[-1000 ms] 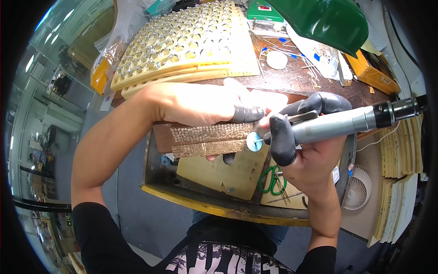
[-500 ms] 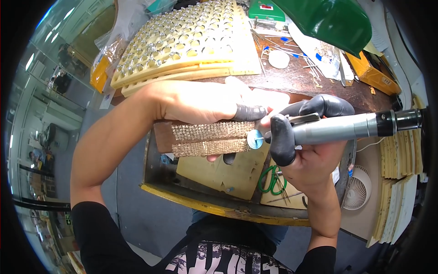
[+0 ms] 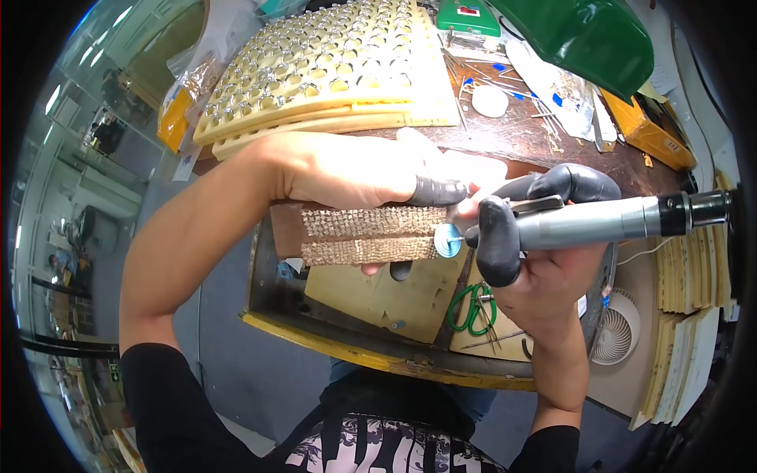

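Nearest the viewer, a yellow-edged bench tray (image 3: 339,347) holds green-handled scissors (image 3: 471,306); a small white fan (image 3: 617,335) sits to its right. Above the tray, the right hand (image 3: 544,268), with dark rubber caps on thumb and fingers, is closed around a grey rotary handpiece (image 3: 587,225) lying roughly level, its small pale-blue disc (image 3: 447,239) at the right end of a wooden block (image 3: 347,232). The block carries two glittering mesh strips (image 3: 371,235), one above the other. The left hand (image 3: 355,169) reaches over from the left and clamps the block from above, its capped fingertip (image 3: 434,191) just beside the disc. Beyond the hands, the dark worktop (image 3: 552,142) bears stacked cream trays (image 3: 331,71) filled with rows of small metallic pieces, a white round pad (image 3: 490,101), scattered slender tools, and a green lamp shade (image 3: 583,35) at the far right.
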The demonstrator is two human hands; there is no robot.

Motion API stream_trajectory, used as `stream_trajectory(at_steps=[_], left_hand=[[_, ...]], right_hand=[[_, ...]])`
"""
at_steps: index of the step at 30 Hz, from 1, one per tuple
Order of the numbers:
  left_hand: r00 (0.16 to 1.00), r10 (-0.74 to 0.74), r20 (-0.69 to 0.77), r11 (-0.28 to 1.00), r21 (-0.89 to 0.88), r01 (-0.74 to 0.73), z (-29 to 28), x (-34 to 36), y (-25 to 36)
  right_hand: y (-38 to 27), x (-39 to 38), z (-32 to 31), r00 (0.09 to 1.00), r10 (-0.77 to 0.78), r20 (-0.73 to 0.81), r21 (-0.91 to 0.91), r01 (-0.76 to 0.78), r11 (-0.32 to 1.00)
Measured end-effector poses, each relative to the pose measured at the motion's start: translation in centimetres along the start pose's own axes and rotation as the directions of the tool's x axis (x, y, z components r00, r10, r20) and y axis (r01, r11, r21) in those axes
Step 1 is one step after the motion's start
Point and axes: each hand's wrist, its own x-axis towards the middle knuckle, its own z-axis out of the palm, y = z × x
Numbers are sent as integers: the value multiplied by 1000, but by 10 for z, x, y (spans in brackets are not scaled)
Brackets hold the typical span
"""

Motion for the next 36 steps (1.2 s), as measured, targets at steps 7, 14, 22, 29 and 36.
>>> stream_trajectory(at_steps=[7,14,22,29,36], left_hand=[[985,-174,-14,888,-435,151,15,0,16],[981,-186,56,708,-685,173,23,-4,27],[996,-57,-70,892,-451,20,20,0,14],[989,70,-129,964,-248,-100,20,-4,17],[996,-78,-38,845,-533,46,19,-5,20]], right_hand=[[-2,-3,-2,999,33,18,-16,-32,999],[-4,-3,-1,999,43,11,-35,-43,998],[-4,1,-7,985,-102,137,-111,118,987],[-4,1,-7,983,-104,150,-135,125,983],[-6,2,-2,998,-32,50,-145,39,989]])
